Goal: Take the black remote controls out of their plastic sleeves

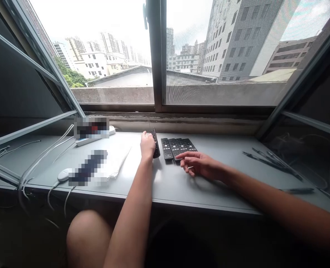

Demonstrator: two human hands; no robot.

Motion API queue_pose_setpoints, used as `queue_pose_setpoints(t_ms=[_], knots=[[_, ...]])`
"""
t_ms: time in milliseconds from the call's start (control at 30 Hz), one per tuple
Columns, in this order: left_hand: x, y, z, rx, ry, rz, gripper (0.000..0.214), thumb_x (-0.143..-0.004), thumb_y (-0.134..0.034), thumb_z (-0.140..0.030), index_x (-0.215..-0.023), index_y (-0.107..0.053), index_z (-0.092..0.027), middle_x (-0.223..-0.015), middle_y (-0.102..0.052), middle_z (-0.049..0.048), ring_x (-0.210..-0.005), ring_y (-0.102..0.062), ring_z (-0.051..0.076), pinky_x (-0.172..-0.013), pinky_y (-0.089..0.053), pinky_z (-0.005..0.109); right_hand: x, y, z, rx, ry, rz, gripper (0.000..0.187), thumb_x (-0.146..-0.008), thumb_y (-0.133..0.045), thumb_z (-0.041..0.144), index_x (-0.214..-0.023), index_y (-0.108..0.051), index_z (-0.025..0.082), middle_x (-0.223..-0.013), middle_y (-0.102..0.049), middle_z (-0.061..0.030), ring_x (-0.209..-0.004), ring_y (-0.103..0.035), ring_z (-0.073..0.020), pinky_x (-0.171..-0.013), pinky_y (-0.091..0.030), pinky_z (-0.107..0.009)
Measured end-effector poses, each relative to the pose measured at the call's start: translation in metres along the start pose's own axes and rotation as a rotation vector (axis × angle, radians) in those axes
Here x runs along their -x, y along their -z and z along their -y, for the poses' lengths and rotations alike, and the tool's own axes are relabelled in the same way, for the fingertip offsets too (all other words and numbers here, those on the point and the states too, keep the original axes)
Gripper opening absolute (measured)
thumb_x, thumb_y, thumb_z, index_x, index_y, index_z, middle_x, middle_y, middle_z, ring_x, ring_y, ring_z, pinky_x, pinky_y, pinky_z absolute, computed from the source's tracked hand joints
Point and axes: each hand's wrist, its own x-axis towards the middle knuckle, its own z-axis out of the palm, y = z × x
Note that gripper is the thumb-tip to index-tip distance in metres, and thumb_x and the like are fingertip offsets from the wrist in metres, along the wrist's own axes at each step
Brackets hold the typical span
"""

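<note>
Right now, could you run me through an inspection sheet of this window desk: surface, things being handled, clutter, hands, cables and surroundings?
Surface: long grey desk top under the window.
Handled things: black remote control tilted on edge; row of three black remote controls lying flat.
Clutter: white cloth; small white oval device; bundle of thin dark rods; two blurred items, cannot tell.
Hands: left hand grips the tilted remote; right hand lies open, fingertips at the row's near end.
Cables: white cables running off the left edge.
Surroundings: grey-framed window, buildings outside; a bare knee below the desk.
</note>
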Motion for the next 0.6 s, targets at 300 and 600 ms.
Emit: queue_pose_setpoints(t_ms=[300, 600], knots=[[0.018, -0.001, -0.013, -0.649, 0.098, 0.071, 0.047, -0.109, -0.045, -0.034, -0.152, -0.061, -0.021, -0.152, -0.067, 0.0181, -0.142, -0.063, 0.033, -0.119, -0.045, 0.045, 0.005, 0.005, -0.004, 0.444, 0.294, -0.132, 0.037, -0.1, -0.078, 0.05, -0.122, -0.08, 0.02, -0.086, -0.075, -0.0045, -0.07, -0.068, -0.0171, -0.061, -0.056, -0.029], [0.027, -0.012, -0.013, -0.815, -0.02, 0.143, 0.049, -0.107, -0.048, -0.036, -0.152, -0.063, -0.024, -0.161, -0.054, 0.0185, -0.145, -0.057, 0.039, -0.121, -0.043, 0.055, 0.003, 0.012, -0.006, 1.052, 0.696, -0.319, 0.025, -0.107, -0.068, 0.044, -0.12, -0.079, 0.025, -0.098, -0.078, -0.0073, -0.078, -0.072, -0.0226, -0.073, -0.063, -0.039]])
